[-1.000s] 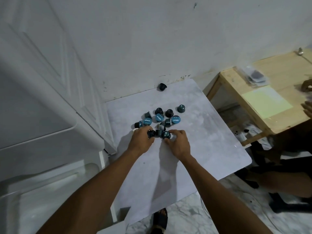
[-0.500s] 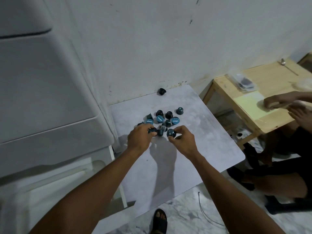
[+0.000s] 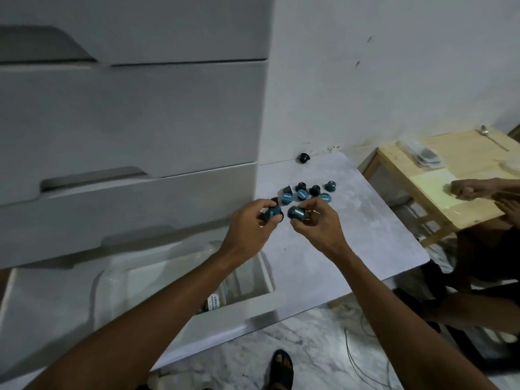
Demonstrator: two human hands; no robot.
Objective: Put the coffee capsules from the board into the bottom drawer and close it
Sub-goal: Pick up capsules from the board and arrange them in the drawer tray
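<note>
Several teal and black coffee capsules (image 3: pixel 304 193) lie in a cluster on the grey marble board (image 3: pixel 351 249). One black capsule (image 3: pixel 304 157) sits apart at the board's far edge by the wall. My left hand (image 3: pixel 250 226) is shut on teal capsules (image 3: pixel 272 214), lifted just above the board. My right hand (image 3: pixel 315 220) grips another teal capsule (image 3: pixel 296 213) beside it. The bottom drawer (image 3: pixel 225 313) of the white drawer unit stands pulled out below my left forearm, with a clear container (image 3: pixel 118 280) inside.
Upper drawers of the white unit (image 3: pixel 126 114) are closed at the left. A wooden table (image 3: pixel 439 175) stands at the right, where another person's hands (image 3: pixel 475 190) rest. My sandalled foot (image 3: pixel 281 370) and a cable (image 3: pixel 357 361) are on the marble floor.
Both hands have lifted off the cluster with capsules in them and drawn back towards me. The view has swung left, bringing the drawer unit and open bottom drawer into sight.
</note>
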